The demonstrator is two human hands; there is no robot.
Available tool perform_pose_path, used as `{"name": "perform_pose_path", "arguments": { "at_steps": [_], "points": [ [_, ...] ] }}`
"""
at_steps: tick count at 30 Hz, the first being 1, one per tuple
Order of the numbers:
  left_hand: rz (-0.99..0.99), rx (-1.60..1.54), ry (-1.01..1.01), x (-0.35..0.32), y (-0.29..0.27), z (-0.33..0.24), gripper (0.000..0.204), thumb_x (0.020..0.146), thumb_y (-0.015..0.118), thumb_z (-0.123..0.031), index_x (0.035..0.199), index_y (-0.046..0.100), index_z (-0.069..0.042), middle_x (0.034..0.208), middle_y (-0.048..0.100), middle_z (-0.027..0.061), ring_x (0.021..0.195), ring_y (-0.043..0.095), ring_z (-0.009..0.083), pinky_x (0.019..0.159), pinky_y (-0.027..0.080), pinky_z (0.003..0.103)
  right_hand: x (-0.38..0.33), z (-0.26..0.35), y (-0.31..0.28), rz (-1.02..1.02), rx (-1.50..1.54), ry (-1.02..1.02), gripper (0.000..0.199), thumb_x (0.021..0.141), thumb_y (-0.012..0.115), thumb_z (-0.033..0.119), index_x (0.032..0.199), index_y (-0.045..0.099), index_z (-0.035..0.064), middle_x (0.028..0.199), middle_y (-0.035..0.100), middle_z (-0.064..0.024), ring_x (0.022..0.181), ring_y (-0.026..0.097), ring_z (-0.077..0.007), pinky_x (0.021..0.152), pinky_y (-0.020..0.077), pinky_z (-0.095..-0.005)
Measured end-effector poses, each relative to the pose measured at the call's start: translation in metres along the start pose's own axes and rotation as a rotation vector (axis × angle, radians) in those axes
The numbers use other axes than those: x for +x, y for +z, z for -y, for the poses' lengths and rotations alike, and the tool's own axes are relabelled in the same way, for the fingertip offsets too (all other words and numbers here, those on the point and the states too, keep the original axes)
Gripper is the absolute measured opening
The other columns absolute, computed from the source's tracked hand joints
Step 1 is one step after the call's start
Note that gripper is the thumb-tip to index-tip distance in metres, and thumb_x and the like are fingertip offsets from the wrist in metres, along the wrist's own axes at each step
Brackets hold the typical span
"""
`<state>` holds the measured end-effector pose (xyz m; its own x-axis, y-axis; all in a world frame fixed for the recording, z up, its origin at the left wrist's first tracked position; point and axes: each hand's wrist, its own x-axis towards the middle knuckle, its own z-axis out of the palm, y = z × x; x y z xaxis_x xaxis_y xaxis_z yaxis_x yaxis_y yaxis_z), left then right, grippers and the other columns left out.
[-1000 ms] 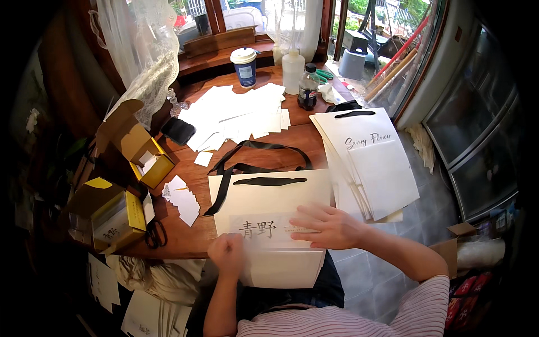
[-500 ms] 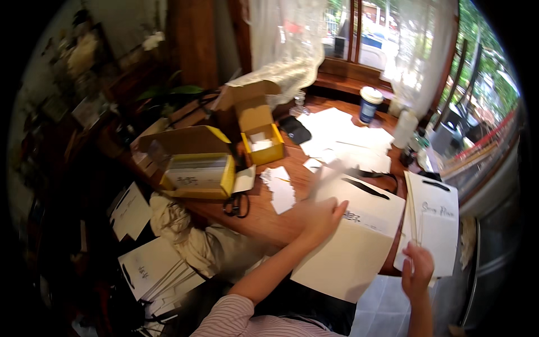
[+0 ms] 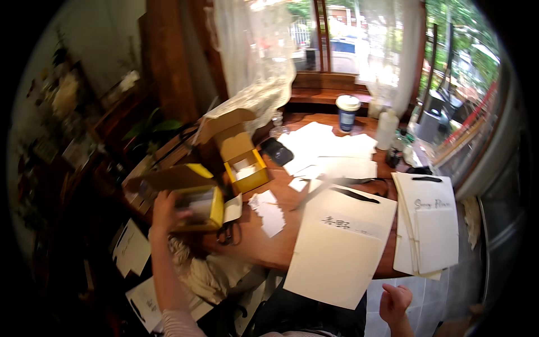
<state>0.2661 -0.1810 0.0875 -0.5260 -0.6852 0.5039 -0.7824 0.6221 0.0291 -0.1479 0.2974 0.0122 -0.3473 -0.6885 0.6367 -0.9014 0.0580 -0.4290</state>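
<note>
Head view looks down over a reddish-brown wooden worktop crowded with paper goods. The left hand reaches out to the left edge of the worktop, its fingers curled around the near end of an open yellow cardboard box with brown flaps; the grip looks closed on the box, which sits at the worktop's left corner. Behind it, further from the person, stands a second open yellow box with a raised brown lid, white slips showing inside. Just right of the held box lies a pair of black-handled scissors, and beyond them a small heap of white paper scraps.

The right hand hangs low at the near edge, below the worktop, loosely closed into a fist and holding nothing that can be seen. It is just beside the lower corner of a large cream paper bag with black handles, which lies flat and overhangs the near edge of the worktop. To the right of that bag lies a stack of white paper bags, also flat, with a black handle at the top.

Further back are loose white sheets, a black pouch, a blue paper cup with a white lid and a white plastic bottle near the window ledge.
</note>
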Motion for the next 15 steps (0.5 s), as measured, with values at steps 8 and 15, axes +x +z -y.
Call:
{"name": "perform_pose_path", "arguments": {
  "at_steps": [8,15],
  "points": [
    [0.004,0.088,0.32,0.0,-0.003,0.025,0.025,0.066,0.077,-0.01,0.086,0.065,-0.003,0.084,0.06,0.013,0.082,0.058,0.0329,0.074,0.046,0.042,0.026,0.057,0.026,-0.071,0.166,-0.071,0.017,0.067,0.061,-0.004,0.082,0.066,0.0011,0.055,0.052,-0.0073,0.045,0.053,-0.024,0.046,0.0435,-0.0331],
    [-0.437,0.088,0.027,-0.052,-0.095,-0.02,0.021,0.089,0.065,-0.016,0.08,0.055,0.001,0.074,0.053,0.0085,0.067,0.05,0.0267,0.061,0.04,0.033,0.024,0.058,0.019,-0.068,0.252,-0.003,0.025,0.069,0.062,-0.001,0.094,0.067,-0.0008,0.051,0.051,-0.0053,0.042,0.051,-0.0216,0.044,0.0428,-0.0295]
  ]
}}
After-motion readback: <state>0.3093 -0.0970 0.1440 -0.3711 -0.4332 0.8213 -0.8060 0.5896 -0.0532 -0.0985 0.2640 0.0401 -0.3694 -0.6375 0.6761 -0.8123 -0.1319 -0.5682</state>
